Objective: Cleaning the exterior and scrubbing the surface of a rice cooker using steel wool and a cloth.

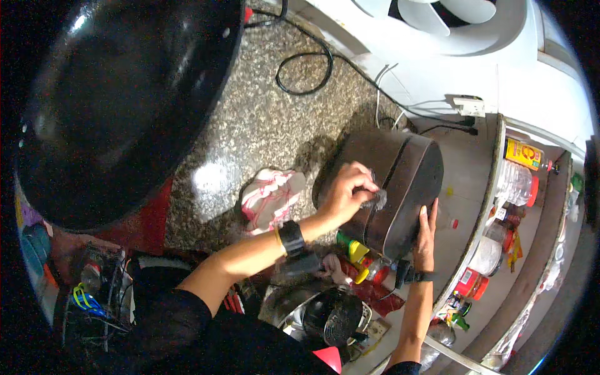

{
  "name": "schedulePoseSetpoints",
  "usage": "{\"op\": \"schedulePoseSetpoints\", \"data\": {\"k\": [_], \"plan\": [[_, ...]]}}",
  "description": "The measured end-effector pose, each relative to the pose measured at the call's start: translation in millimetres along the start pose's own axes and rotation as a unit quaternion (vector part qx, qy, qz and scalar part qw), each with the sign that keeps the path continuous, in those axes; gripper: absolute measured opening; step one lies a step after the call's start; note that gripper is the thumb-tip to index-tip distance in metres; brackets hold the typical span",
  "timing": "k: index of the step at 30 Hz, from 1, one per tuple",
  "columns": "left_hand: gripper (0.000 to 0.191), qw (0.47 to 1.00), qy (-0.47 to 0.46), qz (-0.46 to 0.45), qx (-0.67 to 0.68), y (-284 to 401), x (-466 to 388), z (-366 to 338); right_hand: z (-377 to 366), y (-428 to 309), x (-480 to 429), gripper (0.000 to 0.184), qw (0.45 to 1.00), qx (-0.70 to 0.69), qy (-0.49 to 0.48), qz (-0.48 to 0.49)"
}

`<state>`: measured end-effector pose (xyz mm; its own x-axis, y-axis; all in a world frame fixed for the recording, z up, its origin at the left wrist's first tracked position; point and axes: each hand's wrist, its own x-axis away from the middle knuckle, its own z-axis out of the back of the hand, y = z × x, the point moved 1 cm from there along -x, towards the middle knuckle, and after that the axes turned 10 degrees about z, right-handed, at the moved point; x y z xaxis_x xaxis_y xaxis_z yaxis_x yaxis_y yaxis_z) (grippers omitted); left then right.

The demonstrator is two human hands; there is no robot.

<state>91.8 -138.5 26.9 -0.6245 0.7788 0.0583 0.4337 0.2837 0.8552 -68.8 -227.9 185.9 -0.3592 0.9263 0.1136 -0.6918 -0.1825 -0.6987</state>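
Observation:
Before me on the speckled granite countertop (262, 126) stands a dark brown, rounded, box-like appliance (361, 150) with a black seam around it. My left hand (349, 190) pinches a crumpled grey scouring pad (376, 200), which lies against the appliance near that seam. Its wrist wears a black watch. Flat against the appliance's dark end face rests my right hand (425, 234), fingers extended, with a black band at the wrist. A crumpled white cloth with red markings (273, 200) lies on the counter, left of the appliance.
A large black wok (122, 103) looms at the upper left. Black cable (304, 54) loops over the counter towards a wall socket (469, 107). Shelves (485, 225) at right hold several jars and bottles. A white fan (450, 28) is above. Yellow-capped bottles (358, 258) crowd the near side.

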Motion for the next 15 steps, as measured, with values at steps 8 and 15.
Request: {"op": "schedulePoseSetpoints", "data": {"k": [8, 15], "plan": [[0.017, 0.999, 0.041, -0.011, 0.000, -50, -21, 9, 10, 16, -11, 0.073, 0.998, 0.052, 0.006, 0.023], [0.017, 0.988, 0.115, 0.036, -0.100, -81, -48, 36, -4, 0, -9, 0.073, 0.999, -0.018, -0.005, 0.026]]}}
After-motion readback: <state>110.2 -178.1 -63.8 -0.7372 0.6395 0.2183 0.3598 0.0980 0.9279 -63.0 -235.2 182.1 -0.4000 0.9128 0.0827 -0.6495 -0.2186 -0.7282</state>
